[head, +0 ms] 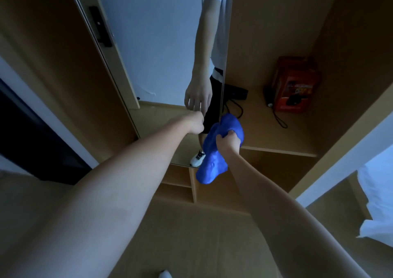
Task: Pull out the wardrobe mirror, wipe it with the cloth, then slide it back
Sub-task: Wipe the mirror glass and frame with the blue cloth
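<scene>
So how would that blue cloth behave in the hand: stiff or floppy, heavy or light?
Probably floppy: the cloth is bunched in the right hand and its free end droops below the fist. It looks light, since one loose grip carries it. It seems thick and soft, judging by its rounded folds, so it should press flat against the mirror.

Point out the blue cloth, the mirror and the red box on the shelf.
blue cloth (212,165): head view, lower hanging fold below the right hand.
mirror (153,44): head view, upper glass.
red box (295,86): head view, front face.
</scene>
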A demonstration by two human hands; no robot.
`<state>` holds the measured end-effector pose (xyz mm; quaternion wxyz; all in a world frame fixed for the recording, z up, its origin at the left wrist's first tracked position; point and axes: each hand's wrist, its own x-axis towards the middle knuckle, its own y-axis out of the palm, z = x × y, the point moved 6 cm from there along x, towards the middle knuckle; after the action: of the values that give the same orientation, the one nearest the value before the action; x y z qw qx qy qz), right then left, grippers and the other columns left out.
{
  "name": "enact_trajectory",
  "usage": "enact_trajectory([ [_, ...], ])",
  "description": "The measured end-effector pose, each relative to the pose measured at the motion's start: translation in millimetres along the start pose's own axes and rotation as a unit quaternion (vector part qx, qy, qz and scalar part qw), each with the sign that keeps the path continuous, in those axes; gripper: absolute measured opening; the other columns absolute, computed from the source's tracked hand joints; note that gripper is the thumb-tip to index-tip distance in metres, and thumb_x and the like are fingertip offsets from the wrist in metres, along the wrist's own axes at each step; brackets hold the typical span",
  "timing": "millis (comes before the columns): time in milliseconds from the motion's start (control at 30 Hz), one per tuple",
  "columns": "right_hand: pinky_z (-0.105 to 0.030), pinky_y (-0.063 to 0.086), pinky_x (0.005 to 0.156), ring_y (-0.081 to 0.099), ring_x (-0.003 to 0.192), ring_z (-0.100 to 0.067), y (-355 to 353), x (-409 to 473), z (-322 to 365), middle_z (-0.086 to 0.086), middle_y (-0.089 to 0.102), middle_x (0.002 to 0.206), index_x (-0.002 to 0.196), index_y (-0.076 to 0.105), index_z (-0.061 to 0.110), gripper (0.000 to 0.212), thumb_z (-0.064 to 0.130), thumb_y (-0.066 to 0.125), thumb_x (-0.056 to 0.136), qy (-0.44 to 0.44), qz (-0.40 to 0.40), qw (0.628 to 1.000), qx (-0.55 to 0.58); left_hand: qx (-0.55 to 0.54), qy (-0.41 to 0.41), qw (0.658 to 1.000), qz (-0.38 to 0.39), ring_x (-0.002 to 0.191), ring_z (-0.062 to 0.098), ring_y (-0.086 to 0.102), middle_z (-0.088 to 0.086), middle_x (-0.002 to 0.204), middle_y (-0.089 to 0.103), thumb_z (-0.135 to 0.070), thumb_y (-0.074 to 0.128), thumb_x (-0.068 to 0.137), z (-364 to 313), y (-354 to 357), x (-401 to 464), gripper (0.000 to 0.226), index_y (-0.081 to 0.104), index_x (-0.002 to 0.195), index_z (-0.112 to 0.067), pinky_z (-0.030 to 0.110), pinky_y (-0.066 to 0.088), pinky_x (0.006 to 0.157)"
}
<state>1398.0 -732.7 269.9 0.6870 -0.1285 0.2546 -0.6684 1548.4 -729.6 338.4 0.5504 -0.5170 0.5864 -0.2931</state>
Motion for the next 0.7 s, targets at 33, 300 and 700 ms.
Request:
enact_trajectory([
  [33,-0.031,0.040,0.072,0.059,0.098,-0.035,2.6,1.4,-5.5,-0.017,0.062,0.102,0.103,0.051,0.004,0.019,0.023,0.052,0.097,0.011,0.012,1.000,-0.010,0.003,-0.002,1.000,0.000,0.069,0.028,0.059,0.010,0.082,0.061,-0.010,0.045,0.093,2.8,2.1,0.5,0.019,0.061,0.083,-0.011,0.034,0.044,0.062],
  [300,-0.040,0.050,0.068,0.055,0.075,-0.031,-43.5,-3.1,57.4,-0.003,0.050,0.070,0.084,0.055,0.004,0.019,0.023,0.059,0.086,-0.037,-0.065,0.996,0.047,0.011,-0.009,0.999,-0.036,0.077,0.028,0.066,0.011,0.096,0.063,-0.014,0.045,0.095,2.1,-32.6,-9.9,0.021,0.064,0.105,-0.011,0.037,0.057,0.071],
  [700,-0.034,0.040,0.065,0.056,0.080,-0.034,-37.0,4.6,53.2,-0.013,0.059,0.079,0.076,0.048,0.007,0.023,0.024,0.056,0.090,-0.070,-0.068,0.995,0.033,0.048,0.008,0.996,-0.074,0.076,0.029,0.065,0.007,0.089,0.065,-0.016,0.044,0.091,-15.3,-55.1,-11.3,0.023,0.065,0.093,-0.022,0.034,0.051,0.066],
])
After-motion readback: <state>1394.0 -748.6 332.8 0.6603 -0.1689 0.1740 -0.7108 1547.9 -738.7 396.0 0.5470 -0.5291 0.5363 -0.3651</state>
